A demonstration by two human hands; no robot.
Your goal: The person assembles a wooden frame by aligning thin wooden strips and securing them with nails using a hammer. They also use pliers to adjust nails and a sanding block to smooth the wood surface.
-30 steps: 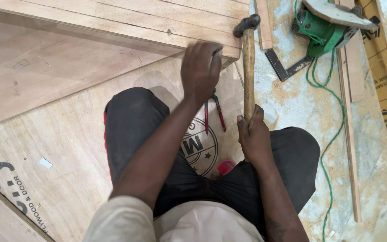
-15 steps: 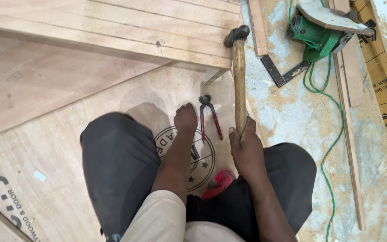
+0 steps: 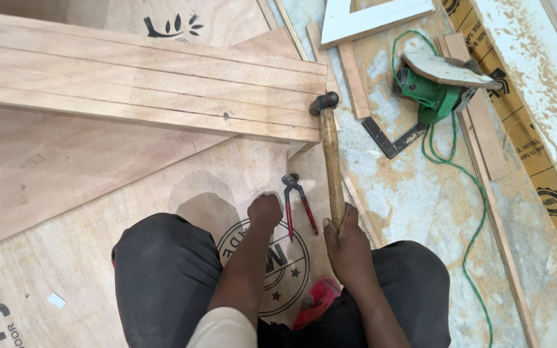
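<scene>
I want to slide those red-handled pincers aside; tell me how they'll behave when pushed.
The red-handled metal pincers lie flat on the plywood sheet, so they should slide, not roll. Metal suggests stiff and fairly heavy for their size. Their handles are splayed, so pushing one handle may swing them shut.

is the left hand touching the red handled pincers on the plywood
Apart. The head view shows a strip of bare plywood between the closed left hand and the pincers lying to its right.
</scene>
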